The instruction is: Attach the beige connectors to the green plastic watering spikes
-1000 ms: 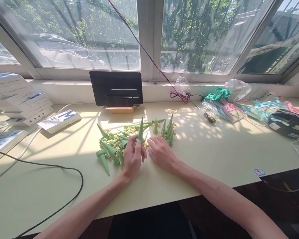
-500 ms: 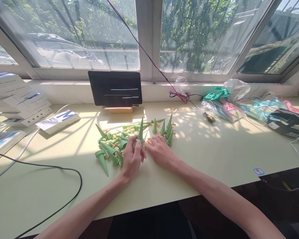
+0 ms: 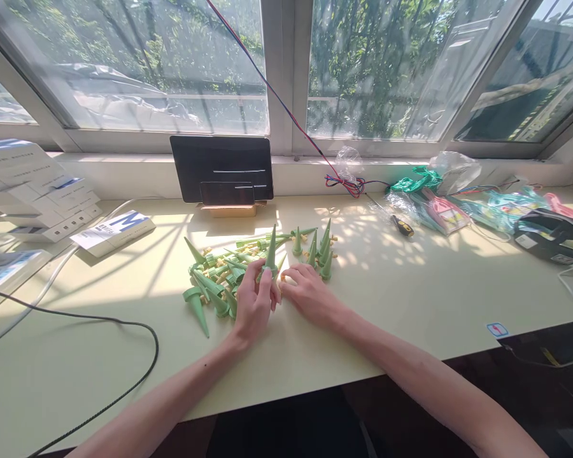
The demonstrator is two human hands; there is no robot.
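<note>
My left hand (image 3: 254, 304) is closed around the base of a green plastic watering spike (image 3: 271, 247), its tip pointing up. Just to the right, my right hand (image 3: 309, 291) rests low over the table with its fingers curled in. A small yellowish bit shows at its fingertips, too small and covered to name. Left of and behind my left hand lies a loose pile of green watering spikes (image 3: 197, 312), with pale yellow pieces among them. Several more spikes (image 3: 325, 245) stand point-up behind my right hand.
A dark tablet (image 3: 222, 159) leans on a stand at the back, a phone in front of it. White boxes (image 3: 114, 232) are at the left, with a black cable (image 3: 124, 322) nearby. A screwdriver (image 3: 402, 226), plastic bags (image 3: 439, 210) and a black device (image 3: 551, 235) lie at the right.
My right hand has drawn slightly to the right, with its fingers more curled. My left hand keeps hold of the upright watering spike in nearly the same place.
</note>
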